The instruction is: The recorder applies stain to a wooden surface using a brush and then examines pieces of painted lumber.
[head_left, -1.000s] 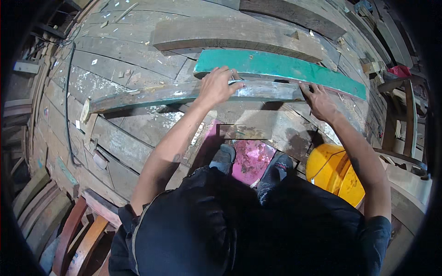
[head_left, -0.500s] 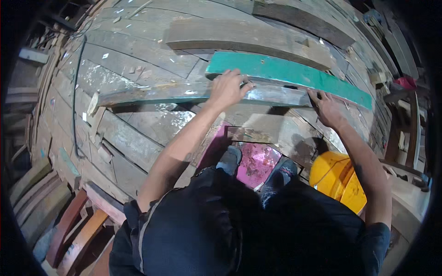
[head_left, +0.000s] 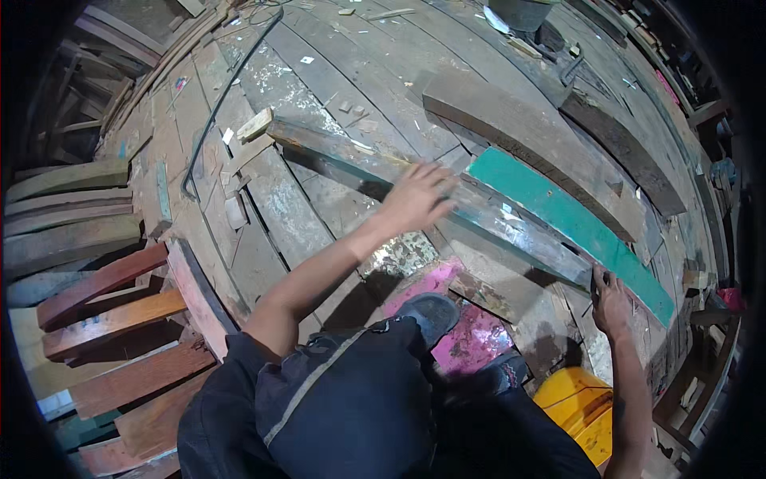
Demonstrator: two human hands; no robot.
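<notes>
The long weathered plank (head_left: 447, 199) lay slanting across the wooden floor (head_left: 319, 88), running from the upper left down toward the lower right, just beside a green painted board (head_left: 570, 219). The left hand (head_left: 416, 195) rested on top of it near its middle, fingers spread and flat, pressing rather than clasping. The right hand (head_left: 610, 303) gripped the plank's lower right end, fingers curled over its edge. A black cable (head_left: 211, 120) trailed over the floor at the left. A yellow container (head_left: 578, 411) stood by the person's right leg, and pink painted boards (head_left: 471, 339) lay under the shoes.
</notes>
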